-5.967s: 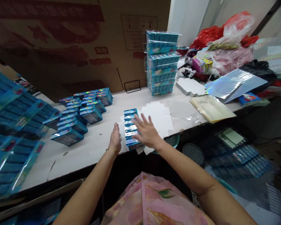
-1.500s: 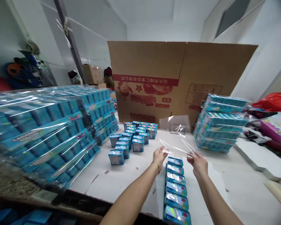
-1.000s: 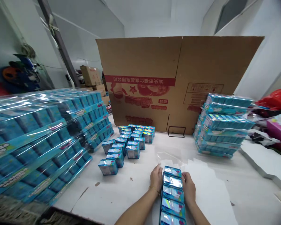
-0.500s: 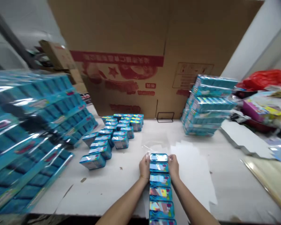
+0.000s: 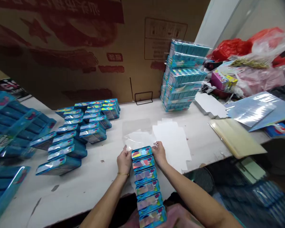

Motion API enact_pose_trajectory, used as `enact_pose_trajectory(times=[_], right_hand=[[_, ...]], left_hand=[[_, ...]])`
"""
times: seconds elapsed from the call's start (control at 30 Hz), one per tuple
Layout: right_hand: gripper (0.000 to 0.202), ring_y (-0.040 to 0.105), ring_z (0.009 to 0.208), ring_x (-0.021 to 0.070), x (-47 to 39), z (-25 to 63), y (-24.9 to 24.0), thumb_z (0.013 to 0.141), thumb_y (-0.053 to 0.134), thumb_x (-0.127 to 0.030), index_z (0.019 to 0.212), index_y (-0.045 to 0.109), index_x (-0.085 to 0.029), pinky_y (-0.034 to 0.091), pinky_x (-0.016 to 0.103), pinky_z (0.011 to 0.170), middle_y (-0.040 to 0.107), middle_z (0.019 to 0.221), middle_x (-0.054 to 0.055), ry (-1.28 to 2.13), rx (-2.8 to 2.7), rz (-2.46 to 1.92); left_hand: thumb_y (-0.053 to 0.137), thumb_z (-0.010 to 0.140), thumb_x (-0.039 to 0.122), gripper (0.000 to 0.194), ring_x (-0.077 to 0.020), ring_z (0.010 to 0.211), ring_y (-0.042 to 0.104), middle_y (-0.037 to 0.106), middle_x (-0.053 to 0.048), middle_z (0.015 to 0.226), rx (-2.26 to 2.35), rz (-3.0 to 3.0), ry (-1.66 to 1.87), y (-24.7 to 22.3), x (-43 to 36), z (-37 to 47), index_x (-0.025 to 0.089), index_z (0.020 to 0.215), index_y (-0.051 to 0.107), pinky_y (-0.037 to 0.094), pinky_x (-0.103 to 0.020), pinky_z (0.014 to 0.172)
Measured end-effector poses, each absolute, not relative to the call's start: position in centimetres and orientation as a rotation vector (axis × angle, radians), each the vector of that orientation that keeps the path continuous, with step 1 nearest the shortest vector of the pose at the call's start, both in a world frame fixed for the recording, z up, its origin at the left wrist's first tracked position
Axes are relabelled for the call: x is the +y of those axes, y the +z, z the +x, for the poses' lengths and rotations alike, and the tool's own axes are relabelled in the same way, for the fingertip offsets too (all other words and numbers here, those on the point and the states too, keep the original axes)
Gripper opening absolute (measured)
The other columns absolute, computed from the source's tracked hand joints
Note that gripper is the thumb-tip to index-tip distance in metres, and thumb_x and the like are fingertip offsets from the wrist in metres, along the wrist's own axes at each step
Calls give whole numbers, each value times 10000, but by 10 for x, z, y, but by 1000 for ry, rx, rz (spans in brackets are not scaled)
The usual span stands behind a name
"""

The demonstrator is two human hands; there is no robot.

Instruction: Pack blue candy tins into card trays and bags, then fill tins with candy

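Observation:
A row of several small blue boxes (image 5: 146, 174) runs from the table toward my body. At the left of the row's far end, my left hand (image 5: 124, 161) pinches the edge of a clear plastic sleeve (image 5: 140, 136). On the other side, my right hand (image 5: 159, 153) has its fingers closed on the same plastic beside the far box. The sleeve lies flat on the table beyond the boxes, partly over white card sheets (image 5: 172, 142).
Loose blue boxes (image 5: 92, 133) stand in rows to the left, with wrapped packs (image 5: 10, 126) at the far left. Wrapped packs (image 5: 185, 76) are stacked at the back right, before a big carton (image 5: 85, 41). Plastic sheets (image 5: 236, 136) lie on the right.
The view has turned right and down, so things appear further left and more of the right side shows. Both hands are still at the far end of the box row.

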State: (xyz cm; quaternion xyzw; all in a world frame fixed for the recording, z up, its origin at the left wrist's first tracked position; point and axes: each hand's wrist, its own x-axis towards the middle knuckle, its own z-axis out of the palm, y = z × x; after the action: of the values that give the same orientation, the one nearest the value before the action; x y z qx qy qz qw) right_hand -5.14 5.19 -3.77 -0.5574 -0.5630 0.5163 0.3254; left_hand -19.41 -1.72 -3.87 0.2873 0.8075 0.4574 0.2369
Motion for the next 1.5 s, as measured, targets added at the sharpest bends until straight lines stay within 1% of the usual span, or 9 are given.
enact_pose_trajectory(times=[0.13, 0.3, 0.43, 0.57, 0.97, 1.13, 1.3, 1.4, 1.5], right_hand=[[469, 526, 614, 154, 42, -31, -29, 739, 395, -162, 1202, 317, -165, 365, 249, 566, 541, 663, -11, 883, -2069, -1584], [515, 519, 770, 210, 42, -24, -16, 778, 377, -145, 1282, 270, -120, 371, 303, 606, 564, 941, 111, 326, -2456, -1682], [309, 478, 875, 222, 53, -27, -15, 816, 368, -152, 1102, 484, -168, 359, 330, 700, 531, 1048, 112, -19, -2647, -1417], [222, 511, 787, 182, 63, -29, -11, 814, 363, -106, 838, 576, -164, 346, 280, 640, 591, 864, 75, 63, -2818, -1341], [264, 584, 779, 152, 67, -28, 42, 841, 343, -217, 868, 605, -201, 344, 233, 636, 656, 834, 29, 485, -2738, -1386], [202, 566, 612, 155, 62, -33, 43, 815, 373, -167, 827, 575, -171, 301, 239, 510, 630, 714, 43, 161, -2762, -1364], [197, 490, 538, 122, 46, -18, 31, 800, 389, -90, 692, 536, -164, 259, 257, 474, 547, 600, 18, -189, -2690, -844], [167, 476, 564, 122, 36, 1, 18, 834, 393, -123, 815, 558, -141, 296, 267, 521, 551, 605, 18, -279, -2578, -545], [172, 504, 649, 133, 29, 11, 5, 846, 397, -155, 928, 548, -139, 337, 275, 578, 598, 724, 47, -215, -2542, -459]], left_hand=[[458, 735, 260, 656, -144, 543, 543, 563, 38, 544, 2343, 1171, 855, -36, -35, -192, 98, 1326, 225, 372, -228, 533], [381, 806, 270, 359, -170, 684, 558, 606, -44, 778, 2398, 1595, 540, -34, -35, -196, 230, 1130, 529, 388, -257, 593], [390, 810, 297, 272, -195, 813, 527, 576, -80, 911, 2506, 1875, 580, -33, -24, -203, 208, 859, 643, 402, -282, 698], [368, 820, 260, 262, -201, 759, 546, 615, -59, 765, 2442, 2014, 535, -31, -20, -205, 185, 840, 618, 396, -295, 670], [414, 799, 324, 178, -140, 612, 591, 647, 16, 667, 2353, 1718, 787, 4, -21, -197, 224, 860, 547, 341, -220, 543], [467, 769, 359, 171, -106, 551, 551, 620, 36, 623, 2200, 1740, 831, 14, -13, -207, 223, 731, 564, 351, -202, 526], [455, 795, 239, 151, -110, 636, 541, 581, -9, 665, 2215, 2184, 1040, 13, -35, -205, 177, 687, 540, 396, -214, 602], [520, 757, 163, 27, -124, 690, 561, 599, -31, 729, 2162, 2406, 1151, -6, -60, -194, 165, 775, 540, 434, -234, 670], [530, 743, 126, 112, -134, 734, 574, 605, -51, 781, 2156, 2383, 1288, -27, -75, -183, 162, 849, 529, 460, -247, 703]])
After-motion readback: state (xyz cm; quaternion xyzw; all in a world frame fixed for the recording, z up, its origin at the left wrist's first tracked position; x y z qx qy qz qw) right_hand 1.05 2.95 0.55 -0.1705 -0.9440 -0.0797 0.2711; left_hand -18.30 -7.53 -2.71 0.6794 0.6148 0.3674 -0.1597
